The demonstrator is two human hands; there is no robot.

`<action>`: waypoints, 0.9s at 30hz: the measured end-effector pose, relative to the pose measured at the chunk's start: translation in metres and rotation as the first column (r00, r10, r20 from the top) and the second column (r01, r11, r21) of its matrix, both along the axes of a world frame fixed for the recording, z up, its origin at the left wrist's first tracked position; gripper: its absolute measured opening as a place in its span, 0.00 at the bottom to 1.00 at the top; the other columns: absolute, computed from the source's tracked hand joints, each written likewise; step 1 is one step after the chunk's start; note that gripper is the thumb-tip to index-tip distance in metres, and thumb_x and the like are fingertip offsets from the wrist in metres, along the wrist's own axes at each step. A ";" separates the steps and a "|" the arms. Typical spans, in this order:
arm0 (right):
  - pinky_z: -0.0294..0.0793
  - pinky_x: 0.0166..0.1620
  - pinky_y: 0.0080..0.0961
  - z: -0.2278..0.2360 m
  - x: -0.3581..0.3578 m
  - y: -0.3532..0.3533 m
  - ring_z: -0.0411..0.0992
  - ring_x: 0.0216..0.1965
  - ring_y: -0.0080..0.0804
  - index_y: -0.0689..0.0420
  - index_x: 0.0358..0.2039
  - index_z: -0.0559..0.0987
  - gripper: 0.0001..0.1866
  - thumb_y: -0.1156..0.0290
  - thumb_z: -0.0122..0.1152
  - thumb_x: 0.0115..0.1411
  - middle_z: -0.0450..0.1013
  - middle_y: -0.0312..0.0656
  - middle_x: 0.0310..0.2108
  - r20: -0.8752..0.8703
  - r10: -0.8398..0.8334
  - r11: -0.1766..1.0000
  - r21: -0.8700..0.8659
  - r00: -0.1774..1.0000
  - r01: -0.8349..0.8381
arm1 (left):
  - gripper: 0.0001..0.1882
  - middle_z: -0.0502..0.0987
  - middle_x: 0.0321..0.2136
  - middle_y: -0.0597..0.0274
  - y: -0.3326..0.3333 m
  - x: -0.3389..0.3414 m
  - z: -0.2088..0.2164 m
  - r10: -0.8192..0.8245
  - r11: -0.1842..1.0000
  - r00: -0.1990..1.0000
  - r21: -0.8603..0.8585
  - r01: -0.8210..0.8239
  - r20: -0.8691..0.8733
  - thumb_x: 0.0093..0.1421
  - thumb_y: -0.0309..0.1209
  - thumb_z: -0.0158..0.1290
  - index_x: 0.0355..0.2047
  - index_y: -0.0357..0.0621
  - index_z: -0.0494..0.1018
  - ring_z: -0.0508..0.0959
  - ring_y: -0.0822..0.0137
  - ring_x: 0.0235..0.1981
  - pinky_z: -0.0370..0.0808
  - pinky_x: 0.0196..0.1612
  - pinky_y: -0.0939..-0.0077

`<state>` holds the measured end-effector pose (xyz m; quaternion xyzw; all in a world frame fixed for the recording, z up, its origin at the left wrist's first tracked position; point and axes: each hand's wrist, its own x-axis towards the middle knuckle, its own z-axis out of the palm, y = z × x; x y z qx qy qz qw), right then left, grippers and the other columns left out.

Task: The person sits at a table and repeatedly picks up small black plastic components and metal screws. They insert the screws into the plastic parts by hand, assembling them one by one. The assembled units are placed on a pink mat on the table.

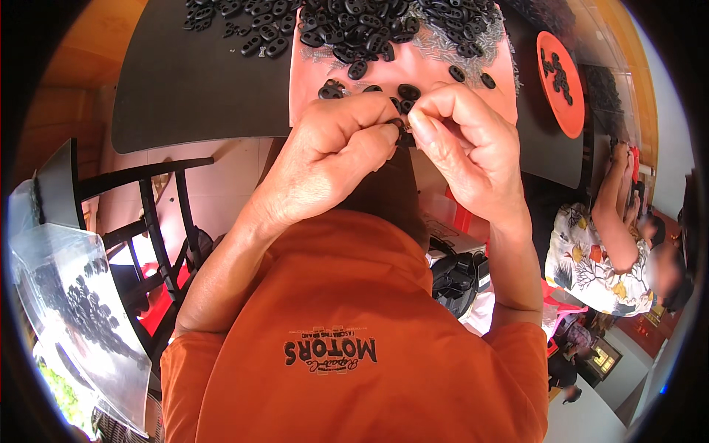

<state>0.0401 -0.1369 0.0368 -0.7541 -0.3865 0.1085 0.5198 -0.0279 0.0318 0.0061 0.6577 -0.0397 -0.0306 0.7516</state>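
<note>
My left hand [325,151] is closed at the near edge of a pink sheet [314,85], its thumb and forefinger pinching a small black cord lock part [399,125]. Fingertips hide most of that piece. Right beside it, my right hand [473,148] is closed in a pinch too; whatever sits between its fingertips is too small and covered to name. Loose black oval cord lock pieces [408,92] lie just beyond my fingers. Farther off on the sheet are a heap of two-holed black cord locks [354,29] and a scatter of small metal springs [443,48].
The dark table [199,88] carries more black pieces [266,33] at its far side. An orange-red tray [565,114] with several black parts is at right. A black chair [148,199] and clear plastic bag [81,295] are at left. Another person [602,251] sits at right.
</note>
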 end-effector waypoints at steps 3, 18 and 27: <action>0.63 0.24 0.16 0.001 0.002 0.000 0.63 0.20 0.19 0.63 0.29 0.71 0.03 0.79 0.56 0.57 0.66 0.37 0.20 0.044 0.029 1.000 -0.013 0.999 -0.028 | 0.07 0.65 0.16 0.70 0.000 0.000 0.002 -0.008 1.000 1.000 0.002 0.008 -0.014 0.57 0.26 0.44 0.27 0.35 0.69 0.61 0.81 0.18 0.57 0.20 0.84; 0.59 0.21 0.18 -0.002 -0.002 -0.002 0.57 0.17 0.20 0.61 0.26 0.68 0.06 0.80 0.56 0.56 0.61 0.36 0.17 0.088 -0.005 0.998 -0.057 0.996 0.010 | 0.07 0.64 0.15 0.70 -0.004 0.002 -0.001 0.005 0.998 1.000 0.062 -0.007 0.028 0.57 0.24 0.44 0.23 0.37 0.68 0.62 0.81 0.20 0.59 0.22 0.83; 0.59 0.21 0.19 -0.004 -0.003 -0.004 0.57 0.17 0.22 0.61 0.26 0.68 0.05 0.81 0.54 0.57 0.60 0.37 0.17 0.054 0.024 1.000 -0.018 0.998 -0.023 | 0.09 0.59 0.15 0.71 -0.007 0.004 0.002 0.010 1.000 1.000 0.018 -0.010 0.017 0.57 0.23 0.45 0.20 0.37 0.63 0.59 0.81 0.19 0.59 0.21 0.80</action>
